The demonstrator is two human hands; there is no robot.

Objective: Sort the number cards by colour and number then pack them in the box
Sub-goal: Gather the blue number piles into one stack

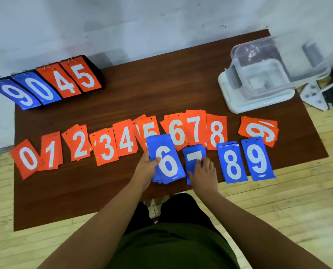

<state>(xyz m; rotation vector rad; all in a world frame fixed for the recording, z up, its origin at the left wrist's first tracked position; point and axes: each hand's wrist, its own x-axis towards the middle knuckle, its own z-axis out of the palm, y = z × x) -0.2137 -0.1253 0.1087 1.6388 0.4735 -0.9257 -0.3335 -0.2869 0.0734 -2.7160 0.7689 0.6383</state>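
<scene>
At table (84,200) front-centre: L hand (146,167) grips blue stack (167,160) (6 on top), thumb across face, fingers underneath. R hand (204,173) fingers bent onto blue 7 pile (193,152); pinch vs press, can't tell. Just right of it: blue 8 pile (231,162), blue 9 pile (257,159). Behind: orange piles (107,150) 0–9 in a row. Far-right corner: clear box (268,74).

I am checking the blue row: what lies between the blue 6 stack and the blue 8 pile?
The head view shows the blue 7 pile there, partly under the right hand; the left hand holds the blue 6 stack.
</scene>
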